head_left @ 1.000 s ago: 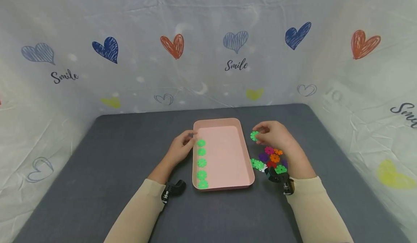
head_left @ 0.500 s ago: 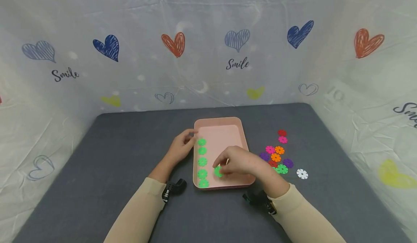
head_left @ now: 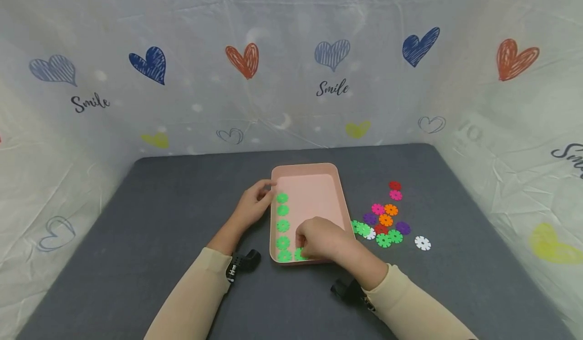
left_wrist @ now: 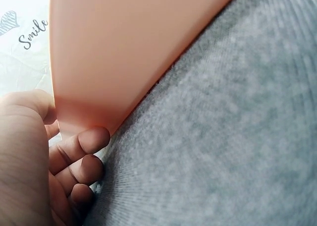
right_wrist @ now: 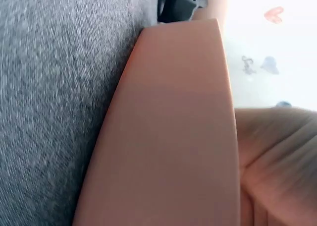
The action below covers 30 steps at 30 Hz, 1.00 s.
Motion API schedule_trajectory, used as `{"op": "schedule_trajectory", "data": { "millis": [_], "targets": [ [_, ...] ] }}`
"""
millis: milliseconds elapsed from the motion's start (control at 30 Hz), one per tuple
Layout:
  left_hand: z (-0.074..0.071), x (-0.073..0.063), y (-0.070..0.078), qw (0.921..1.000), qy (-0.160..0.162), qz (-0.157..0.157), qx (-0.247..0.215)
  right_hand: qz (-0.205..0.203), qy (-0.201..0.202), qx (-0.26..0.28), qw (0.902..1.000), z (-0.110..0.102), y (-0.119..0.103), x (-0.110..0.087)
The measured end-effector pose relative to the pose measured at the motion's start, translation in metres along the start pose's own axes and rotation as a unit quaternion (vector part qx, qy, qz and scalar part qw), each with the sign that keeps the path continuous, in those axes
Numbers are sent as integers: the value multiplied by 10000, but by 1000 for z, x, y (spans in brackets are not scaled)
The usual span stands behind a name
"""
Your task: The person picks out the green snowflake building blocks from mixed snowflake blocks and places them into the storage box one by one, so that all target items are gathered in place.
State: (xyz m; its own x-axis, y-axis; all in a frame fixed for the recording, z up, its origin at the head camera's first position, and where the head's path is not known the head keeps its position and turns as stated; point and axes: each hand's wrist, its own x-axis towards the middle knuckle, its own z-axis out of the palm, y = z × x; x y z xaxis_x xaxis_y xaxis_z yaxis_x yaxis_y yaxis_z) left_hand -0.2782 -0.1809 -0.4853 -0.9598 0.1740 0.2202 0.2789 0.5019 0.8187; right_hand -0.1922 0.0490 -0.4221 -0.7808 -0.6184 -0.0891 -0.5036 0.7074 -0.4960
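Observation:
A pink tray (head_left: 314,193) lies on the grey tabletop, with several green flower-shaped discs (head_left: 283,225) in a column along its inner left side. At the tray's left edge my left hand (head_left: 251,206) grips the rim; the left wrist view shows curled fingers (left_wrist: 81,156) against the outer wall. My right hand (head_left: 324,238) reaches down inside the tray's near end and pinches another green snowflake disc (head_left: 299,254), right of the column's nearest disc. The right hand partly covers that disc. In the right wrist view, the tray wall (right_wrist: 168,127) hides the fingertips.
Right of the tray lie loose flower-shaped discs: several green discs (head_left: 383,240), orange discs (head_left: 385,220), purple discs (head_left: 403,227), pink, red, and a white disc (head_left: 422,243) set apart. A curtain (head_left: 291,102) printed with hearts stands behind the table.
My right hand has carried a green disc from right of the tray into it, then down toward the near end beside the column. The left hand has stayed at the tray's left edge.

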Motion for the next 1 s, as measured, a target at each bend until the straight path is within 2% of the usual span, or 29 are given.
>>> {"op": "schedule_trajectory", "data": {
  "millis": [133, 233, 333, 400, 467, 600, 667, 733, 833, 1000],
  "targets": [
    [0, 1, 0, 10000, 49, -33, 33, 100, 107, -125, 9998, -3, 1, -2],
    [1, 1, 0, 10000, 50, -59, 4, 71, 362, -4, 9993, -15, 8, -11],
    [2, 1, 1, 10000, 26, -92, 3, 40, 760, 137, 9970, -35, 26, -31],
    [2, 1, 1, 10000, 30, -93, -1, 179, 941, 225, 9951, -50, 44, -49],
    [2, 1, 1, 10000, 30, -90, 0, 490, 1028, 268, 9931, -63, 63, -67],
    [1, 1, 1, 10000, 48, -37, 18, 1279, 825, 12, 9883, -75, 97, -97],
    [0, 2, 1, 10000, 45, -4, 33, 1508, 632, -162, 9864, -73, 110, -107],
    [-1, 2, 0, 10000, 37, 9, 41, 1633, 502, -226, 9850, -69, 120, -114],
    [-1, 2, 0, 10000, 12, -13, 31, 1629, 522, -152, 9851, -62, 131, -119],
    [0, 0, 0, 10000, 12, -55, 5, 1723, 500, 94, 9837, -61, 139, -121]
  ]
}}
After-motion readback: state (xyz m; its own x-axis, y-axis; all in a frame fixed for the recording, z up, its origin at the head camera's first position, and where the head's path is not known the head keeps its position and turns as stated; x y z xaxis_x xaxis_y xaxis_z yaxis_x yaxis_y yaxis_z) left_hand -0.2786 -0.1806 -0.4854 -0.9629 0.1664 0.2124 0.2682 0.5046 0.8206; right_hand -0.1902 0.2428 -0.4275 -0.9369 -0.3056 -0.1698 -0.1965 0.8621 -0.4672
